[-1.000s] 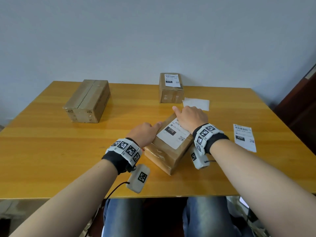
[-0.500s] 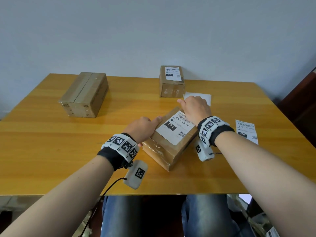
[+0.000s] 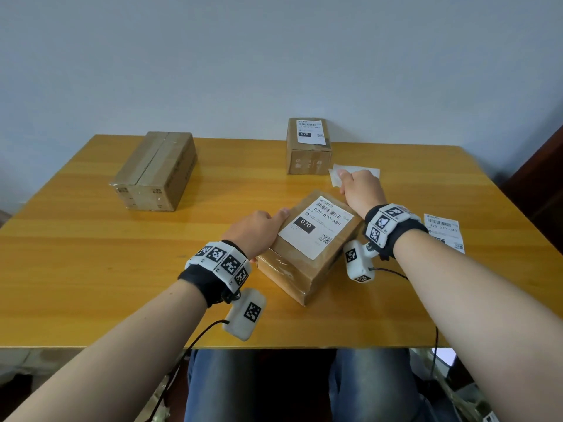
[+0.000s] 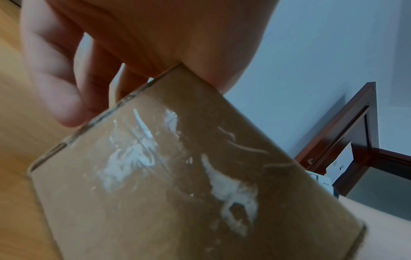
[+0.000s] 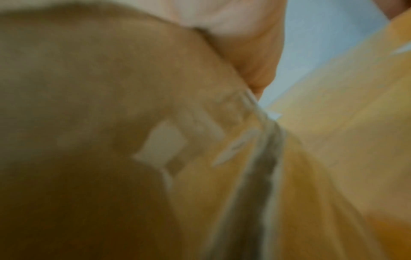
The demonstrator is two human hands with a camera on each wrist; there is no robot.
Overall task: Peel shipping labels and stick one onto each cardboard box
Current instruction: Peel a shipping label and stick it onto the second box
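The near cardboard box (image 3: 307, 269) lies slanted at the table's middle, a white "070" shipping label (image 3: 316, 228) stuck on its top. My left hand (image 3: 259, 228) grips its left side, thumb on the top edge; in the left wrist view the fingers (image 4: 51, 88) run down the taped side of the box (image 4: 155, 176). My right hand (image 3: 359, 191) lies over the box's far right corner, its fingertips reaching a white backing sheet (image 3: 367, 172); its grip is hidden. The right wrist view is blurred and shows only the box (image 5: 89, 88).
A larger unlabelled box (image 3: 154, 172) sits far left. A small box (image 3: 308, 158) carrying a label (image 3: 310, 131) stands at the back. One loose label (image 3: 444, 231) lies on the wooden table (image 3: 91, 269) at the right. Dark furniture (image 3: 542, 178) borders the right edge.
My right hand has slid from the label's far corner to beyond the box's far corner, onto the backing sheet. The left hand stays on the box's left side.
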